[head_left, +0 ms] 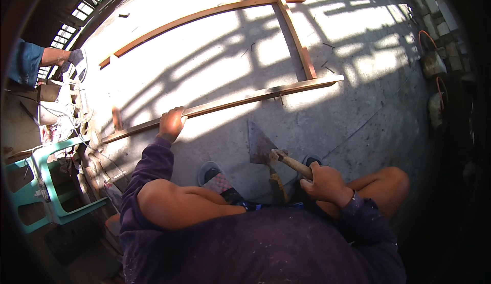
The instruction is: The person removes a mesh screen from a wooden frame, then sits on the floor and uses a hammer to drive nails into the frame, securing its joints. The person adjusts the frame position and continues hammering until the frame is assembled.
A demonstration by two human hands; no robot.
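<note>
My left hand (pixel 173 124) is closed around the near wooden rail (pixel 245 100), left of its middle. That rail belongs to a wooden frame lying on the concrete floor, with a crosspiece (pixel 296 38) at the right joining it to the far rail (pixel 204 16). A short wooden stub (pixel 117 118) stands off the near rail's left end. In my right hand (pixel 327 184) is a hammer, gripped by its wooden handle (pixel 295 165), its head (pixel 276 156) pointing left. Under the hammer head a trowel with a triangular blade (pixel 260 143) lies between my feet.
Several loose nails (pixel 328 68) are scattered on the floor around the frame. A green plastic stool (pixel 48 181) lies at the left beside clutter and cords. Another person's foot (pixel 77 64) is at the far left. Two buckets (pixel 433 64) stand along the right wall.
</note>
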